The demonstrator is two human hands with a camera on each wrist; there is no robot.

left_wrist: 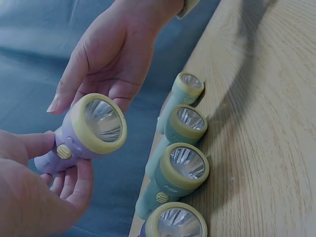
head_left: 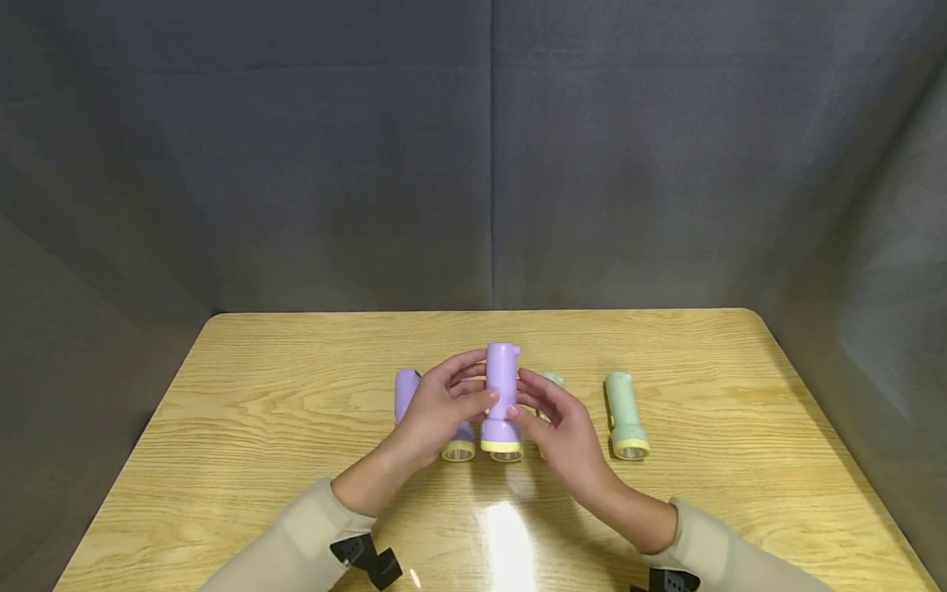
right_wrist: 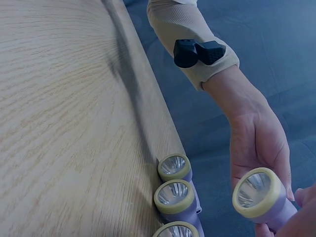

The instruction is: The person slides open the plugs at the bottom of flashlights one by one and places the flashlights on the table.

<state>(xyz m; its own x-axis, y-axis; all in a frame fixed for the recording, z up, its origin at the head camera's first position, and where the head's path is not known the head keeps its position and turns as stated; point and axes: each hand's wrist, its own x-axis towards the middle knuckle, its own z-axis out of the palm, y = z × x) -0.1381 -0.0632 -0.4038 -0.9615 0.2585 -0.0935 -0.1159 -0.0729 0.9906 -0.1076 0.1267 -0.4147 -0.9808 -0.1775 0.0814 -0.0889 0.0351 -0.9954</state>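
A purple flashlight (head_left: 502, 370) with a yellow rim stands tail up between both hands in the head view. My left hand (head_left: 436, 411) grips its body; in the left wrist view the thumb and curled fingers (left_wrist: 84, 185) are around the flashlight (left_wrist: 69, 143), beside its yellow switch. Close on its other side is my right hand (head_left: 573, 448), thumb extended, with some fingers hidden behind the flashlight. The left wrist view shows a gap at the right thumb; whether the other fingers touch is unclear. The lens (right_wrist: 253, 190) faces the right wrist camera.
Several flashlights lie in a row on the wooden table (head_left: 296, 362): purple ones (head_left: 405, 390) at the left, green ones (head_left: 623, 403) toward the right, partly hidden by my hands. Dark curtains (head_left: 355, 164) hang behind and beside the table. A black device (head_left: 367, 559) is at the left sleeve.
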